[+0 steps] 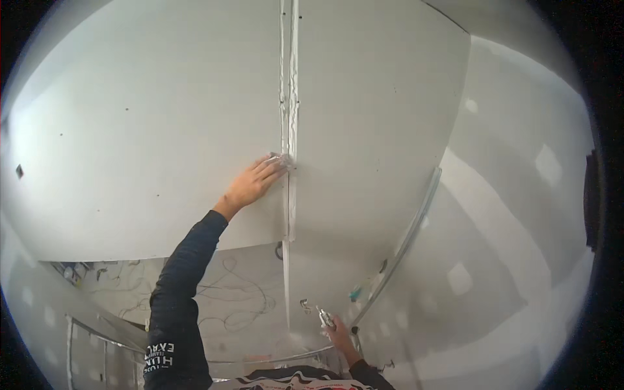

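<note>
A narrow vertical seam (289,78) runs between two large pale boards, the left board (182,130) and the right board (370,97). Uneven white, glossy strips line both sides of it. My left hand (250,184) reaches up to the seam, its fingers pressing a crumpled, pale, shiny wad (281,160) against it. Low at the right, my right hand (339,335) is closed around a silvery hand tool (325,317) with a pale body; its exact kind is too small to make out.
Cables (240,292) lie looped on the floor below the left board's lower edge. A metal rail (409,234) slants along the right side wall (494,260), which has whitish patches. A metal frame (84,331) stands at the lower left. A turquoise item (355,294) sits near the rail.
</note>
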Tool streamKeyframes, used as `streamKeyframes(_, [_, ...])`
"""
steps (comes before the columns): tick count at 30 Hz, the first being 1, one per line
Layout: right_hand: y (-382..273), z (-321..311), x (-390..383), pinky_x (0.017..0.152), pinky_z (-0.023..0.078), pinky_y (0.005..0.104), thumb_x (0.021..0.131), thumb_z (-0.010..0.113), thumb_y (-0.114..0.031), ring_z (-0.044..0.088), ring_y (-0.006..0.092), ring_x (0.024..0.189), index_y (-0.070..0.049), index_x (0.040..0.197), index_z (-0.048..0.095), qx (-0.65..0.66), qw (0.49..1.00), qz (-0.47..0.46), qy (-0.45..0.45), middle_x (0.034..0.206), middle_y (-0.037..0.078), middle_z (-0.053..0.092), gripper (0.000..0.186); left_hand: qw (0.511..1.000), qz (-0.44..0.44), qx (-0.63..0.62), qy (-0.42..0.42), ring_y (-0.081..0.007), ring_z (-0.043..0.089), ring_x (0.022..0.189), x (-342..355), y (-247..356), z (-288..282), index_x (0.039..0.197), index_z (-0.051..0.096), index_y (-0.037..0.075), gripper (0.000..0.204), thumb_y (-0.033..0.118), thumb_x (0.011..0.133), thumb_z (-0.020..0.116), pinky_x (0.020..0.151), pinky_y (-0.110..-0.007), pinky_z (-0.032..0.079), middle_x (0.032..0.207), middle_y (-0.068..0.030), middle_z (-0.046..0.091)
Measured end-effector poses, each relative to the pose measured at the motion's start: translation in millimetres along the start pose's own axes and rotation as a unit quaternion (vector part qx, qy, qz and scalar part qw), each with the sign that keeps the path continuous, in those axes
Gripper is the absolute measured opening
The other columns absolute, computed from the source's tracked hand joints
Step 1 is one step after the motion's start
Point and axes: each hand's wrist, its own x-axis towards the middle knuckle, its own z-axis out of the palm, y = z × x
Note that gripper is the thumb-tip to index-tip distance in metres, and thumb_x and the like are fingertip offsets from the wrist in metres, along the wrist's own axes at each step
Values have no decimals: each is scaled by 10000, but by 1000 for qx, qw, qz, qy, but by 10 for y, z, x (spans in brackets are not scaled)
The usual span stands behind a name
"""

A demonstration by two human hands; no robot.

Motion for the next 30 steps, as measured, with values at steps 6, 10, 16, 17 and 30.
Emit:
streamKeyframes(6, [-468,-497,673,784,558,385,1017,654,-163,704,243,864,7,1374,555,95,994,-50,-5,1014,149,705,408,996,-43,72,-41,-247,296,1569,356,-524,-688,1598,428,178,652,343,996,616,1321,-481,192,1684,-56,360])
streamKeyframes(10, [-1231,-940,1332,788,526,347,1053,635,-203,635,202,858,3,1361,564,1,986,-153,69,985,111,671,378,979,-96,177,19,-309,291,1566,872,-1228,-1292,1633,359,170,656,341,1044,591,1315,-509,178,1689,-93,345])
streamKeyframes(16, [-3390,-1704,2207,853,547,398,1051,589,-123,684,318,962,-20,1391,558,-124,911,-367,139,1148,211,687,356,947,-138,201,211,-334,307,1552,1488,-1995,-1839,1588,411,145,578,362,1073,561,1311,-518,188,1673,-121,358])
streamKeyframes(17, [-3799,-1775,2341,870,550,410,1046,592,-120,688,336,1002,-17,1404,551,-100,890,-423,138,1211,218,682,375,937,-155,211,231,-326,309,1552,1538,-2020,-1839,1584,413,149,571,375,1077,552,1312,-514,187,1672,-115,361])
streamKeyframes(30, [-6922,-2098,3184,911,555,432,985,696,-205,715,373,1036,-115,1332,683,-142,762,-591,223,1248,146,732,360,912,-192,263,249,-265,339,1541,1543,-1940,-1834,1551,454,180,533,417,1078,519,1311,-460,208,1635,-82,424])
